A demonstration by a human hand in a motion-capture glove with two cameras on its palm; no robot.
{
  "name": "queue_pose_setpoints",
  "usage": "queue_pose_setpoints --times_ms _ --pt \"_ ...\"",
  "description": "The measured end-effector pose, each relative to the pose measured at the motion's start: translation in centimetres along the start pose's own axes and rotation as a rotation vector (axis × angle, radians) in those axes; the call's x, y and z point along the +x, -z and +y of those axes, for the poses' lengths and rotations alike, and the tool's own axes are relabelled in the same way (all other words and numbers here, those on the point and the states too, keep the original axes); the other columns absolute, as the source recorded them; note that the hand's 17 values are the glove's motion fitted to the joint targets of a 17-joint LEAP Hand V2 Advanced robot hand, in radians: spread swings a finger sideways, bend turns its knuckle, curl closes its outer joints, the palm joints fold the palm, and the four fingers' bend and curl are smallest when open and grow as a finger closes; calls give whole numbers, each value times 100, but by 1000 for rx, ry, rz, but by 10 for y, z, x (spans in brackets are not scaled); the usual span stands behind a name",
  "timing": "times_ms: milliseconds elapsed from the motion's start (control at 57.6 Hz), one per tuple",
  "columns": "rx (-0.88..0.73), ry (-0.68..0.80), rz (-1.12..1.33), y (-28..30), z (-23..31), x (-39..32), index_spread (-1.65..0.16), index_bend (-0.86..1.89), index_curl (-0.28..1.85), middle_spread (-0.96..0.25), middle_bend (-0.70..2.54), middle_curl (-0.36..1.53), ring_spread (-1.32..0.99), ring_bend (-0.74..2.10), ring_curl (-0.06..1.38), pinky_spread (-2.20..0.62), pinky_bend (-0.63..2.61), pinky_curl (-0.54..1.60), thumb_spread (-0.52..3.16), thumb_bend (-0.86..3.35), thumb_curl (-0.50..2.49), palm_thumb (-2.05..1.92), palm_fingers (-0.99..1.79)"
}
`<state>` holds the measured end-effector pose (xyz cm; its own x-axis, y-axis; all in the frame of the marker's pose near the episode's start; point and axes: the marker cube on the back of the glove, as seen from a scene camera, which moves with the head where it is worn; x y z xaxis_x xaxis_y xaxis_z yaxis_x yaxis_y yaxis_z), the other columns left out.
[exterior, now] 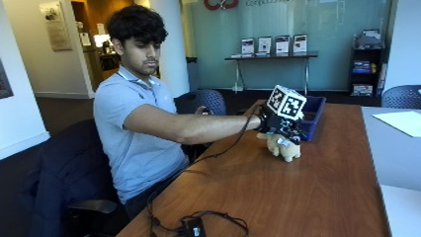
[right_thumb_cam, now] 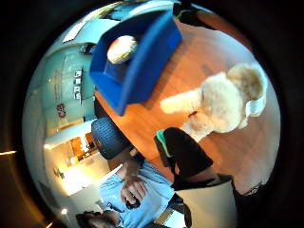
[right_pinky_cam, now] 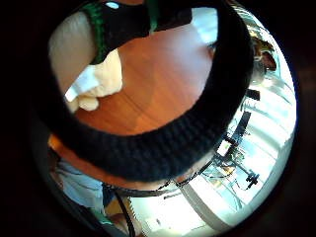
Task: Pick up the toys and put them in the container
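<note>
In the outside view a cream plush toy (exterior: 284,148) sits on the wooden table (exterior: 303,197), just in front of the blue container (exterior: 312,114). My gloved right hand (exterior: 275,126) hovers right over the toy, fingers pointing down at its top and holding nothing. In the thumb side palm view the toy (right_thumb_cam: 223,102) lies whole on the wood, with the gloved thumb (right_thumb_cam: 183,152) beside its foot. The container (right_thumb_cam: 142,71) holds a round yellowish toy (right_thumb_cam: 122,49). In the little finger side palm view the toy (right_pinky_cam: 101,81) lies beside a gloved finger.
A black cable and a small black device (exterior: 194,228) lie on the table's near edge. A white sheet (exterior: 401,122) lies at the far right. The person's bare left hand (right_thumb_cam: 133,191) rests in the lap. A blue chair (exterior: 205,102) stands behind the table.
</note>
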<state>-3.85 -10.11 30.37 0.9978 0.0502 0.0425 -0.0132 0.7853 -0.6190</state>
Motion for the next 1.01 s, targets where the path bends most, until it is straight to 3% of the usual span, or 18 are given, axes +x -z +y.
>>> queue_pose_setpoints --times_ms 104,191,295,382,538,868,1006 --pt "-77 8 -31 -30 -9 7 -37 19 37 -2 13 28 -1 10 21 7 88 37 140 3 30 8 -14" --pt "1 43 -67 -42 -18 7 -36 28 39 -2 16 28 -1 5 16 4 94 38 149 8 31 15 -9" --pt "206 62 -27 -39 -22 4 -32 41 42 -1 25 31 -1 24 17 -2 89 35 165 25 37 37 30" --pt "259 56 -5 -35 -22 2 -28 34 42 -2 33 35 -5 43 22 -8 89 34 161 36 44 56 58" --pt "296 51 -10 -23 -19 -3 -22 32 48 -3 40 40 -11 58 30 -14 91 36 151 41 54 72 69" --pt "537 77 -105 120 -4 -48 -17 33 56 -4 46 48 -17 69 38 -18 96 37 133 36 66 78 64" --pt "616 170 -128 182 1 -91 -17 34 60 -4 48 51 -19 70 41 -18 99 37 129 34 70 79 62"
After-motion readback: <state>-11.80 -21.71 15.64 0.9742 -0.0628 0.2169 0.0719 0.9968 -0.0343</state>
